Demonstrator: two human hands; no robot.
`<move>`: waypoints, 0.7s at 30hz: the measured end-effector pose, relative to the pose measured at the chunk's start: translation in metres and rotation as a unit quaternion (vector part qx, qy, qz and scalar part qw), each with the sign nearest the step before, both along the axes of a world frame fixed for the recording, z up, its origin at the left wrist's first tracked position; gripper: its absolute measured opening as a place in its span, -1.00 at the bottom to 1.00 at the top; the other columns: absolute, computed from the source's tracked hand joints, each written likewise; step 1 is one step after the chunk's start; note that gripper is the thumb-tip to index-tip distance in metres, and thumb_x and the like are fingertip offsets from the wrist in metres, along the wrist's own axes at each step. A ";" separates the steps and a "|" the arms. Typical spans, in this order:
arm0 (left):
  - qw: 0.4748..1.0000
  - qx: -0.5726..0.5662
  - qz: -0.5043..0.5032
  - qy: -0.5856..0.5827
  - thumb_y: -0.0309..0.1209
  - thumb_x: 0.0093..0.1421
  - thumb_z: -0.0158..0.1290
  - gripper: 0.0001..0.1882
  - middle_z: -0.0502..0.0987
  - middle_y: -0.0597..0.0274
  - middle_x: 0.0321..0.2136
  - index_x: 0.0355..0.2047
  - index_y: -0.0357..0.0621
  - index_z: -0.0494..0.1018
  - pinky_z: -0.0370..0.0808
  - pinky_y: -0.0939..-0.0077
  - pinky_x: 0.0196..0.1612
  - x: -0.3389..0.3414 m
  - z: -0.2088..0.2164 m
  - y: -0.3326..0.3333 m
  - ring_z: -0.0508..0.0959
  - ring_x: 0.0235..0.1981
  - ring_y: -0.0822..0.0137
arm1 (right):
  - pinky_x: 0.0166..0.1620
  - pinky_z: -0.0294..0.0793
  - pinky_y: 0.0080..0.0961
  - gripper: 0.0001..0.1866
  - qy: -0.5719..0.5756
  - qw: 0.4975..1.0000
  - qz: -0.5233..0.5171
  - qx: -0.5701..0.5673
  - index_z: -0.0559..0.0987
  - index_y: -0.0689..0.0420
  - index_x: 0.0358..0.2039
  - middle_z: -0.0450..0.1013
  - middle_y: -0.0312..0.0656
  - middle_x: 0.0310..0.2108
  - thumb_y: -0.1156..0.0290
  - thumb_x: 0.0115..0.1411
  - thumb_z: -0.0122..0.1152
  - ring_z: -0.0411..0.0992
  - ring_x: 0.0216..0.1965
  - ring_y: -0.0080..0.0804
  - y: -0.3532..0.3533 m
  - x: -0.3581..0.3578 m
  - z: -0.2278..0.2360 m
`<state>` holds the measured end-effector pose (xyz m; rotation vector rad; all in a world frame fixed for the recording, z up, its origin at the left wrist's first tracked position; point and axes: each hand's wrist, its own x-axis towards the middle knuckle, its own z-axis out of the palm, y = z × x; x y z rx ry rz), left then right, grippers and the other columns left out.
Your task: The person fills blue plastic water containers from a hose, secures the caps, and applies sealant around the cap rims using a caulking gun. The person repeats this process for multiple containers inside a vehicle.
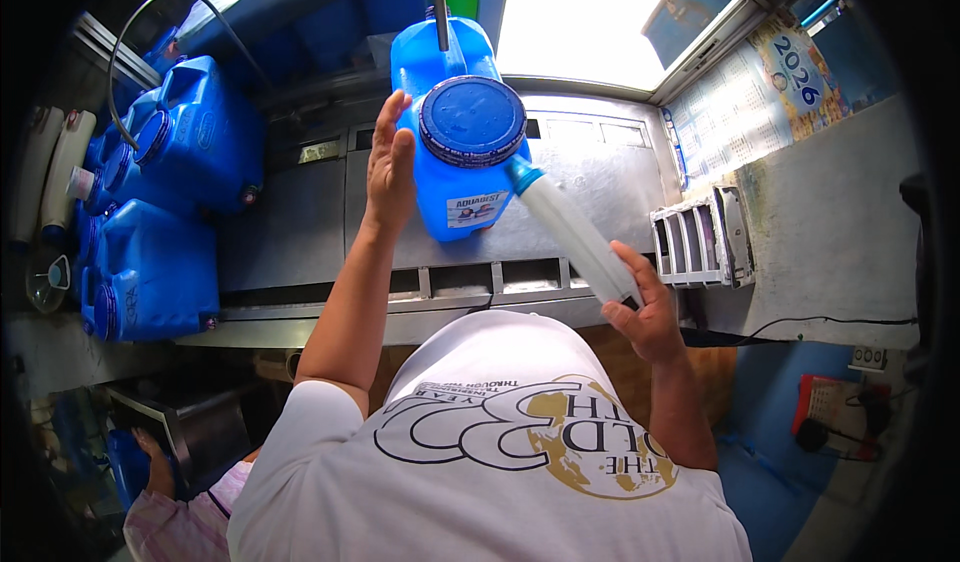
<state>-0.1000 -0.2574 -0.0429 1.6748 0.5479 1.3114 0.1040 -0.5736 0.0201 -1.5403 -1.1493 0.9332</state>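
Note:
A translucent blue water jug [432, 194] stands upright on the metal counter in front of me. Its wide dark-blue cap [472, 117] faces up, with wet drops on top and a printed band round its edge. My left hand [388, 167] is upright along the jug's left side, fingers stretched out. In my right hand [648, 307] is a long, pale tube-shaped tool [578, 234], gripped by its near end. Its teal tip [524, 174] meets the jug just below the cap's right edge; I cannot tell whether they touch.
Several blue jugs [165, 272] crowd the left, beside two pale cylinders [62, 172]. A thin metal pipe [440, 12] hangs over the jug. A grey slotted rack [700, 242] stands right. At lower left, another person's hand [150, 447] rests by a blue container [130, 472].

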 end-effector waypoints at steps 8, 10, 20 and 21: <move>0.999 -0.045 -0.015 -0.002 0.13 0.40 -0.17 -0.30 0.46 0.05 0.12 0.29 -0.19 0.22 0.17 0.23 0.34 -0.011 -0.006 0.003 0.40 0.21 0.23 | 0.12 0.38 -0.44 -0.26 0.014 0.999 -0.030 0.010 0.26 0.19 0.32 0.41 -0.12 0.05 0.42 0.13 0.27 0.38 0.01 -0.46 -0.003 0.005 -0.004; 0.999 -0.034 -0.017 -0.006 0.11 0.40 -0.16 -0.31 0.44 0.06 0.15 0.29 -0.18 0.24 0.09 0.21 0.39 -0.016 -0.008 0.000 0.38 0.23 0.24 | 0.12 0.38 -0.44 -0.26 0.016 0.999 -0.032 0.016 0.26 0.18 0.32 0.40 -0.11 0.06 0.42 0.12 0.27 0.37 0.02 -0.46 -0.001 0.005 -0.001; 0.998 -0.049 -0.020 -0.016 0.03 0.43 -0.16 -0.40 0.46 0.07 0.11 0.26 -0.14 0.27 0.19 0.24 0.33 -0.009 -0.007 0.003 0.47 0.12 0.24 | 0.12 0.36 -0.46 -0.24 0.003 1.000 -0.008 0.000 0.25 0.19 0.32 0.40 -0.13 0.05 0.40 0.11 0.29 0.37 0.02 -0.47 -0.002 -0.005 0.001; 0.999 -0.034 -0.005 -0.005 0.00 0.44 -0.18 -0.43 0.48 0.11 0.09 0.24 -0.17 0.29 0.14 0.20 0.36 -0.014 -0.006 0.003 0.49 0.10 0.26 | 0.09 0.39 -0.46 -0.25 -0.003 1.000 -0.019 -0.004 0.26 0.18 0.32 0.40 -0.13 0.03 0.41 0.11 0.29 0.37 0.00 -0.47 -0.003 0.000 0.002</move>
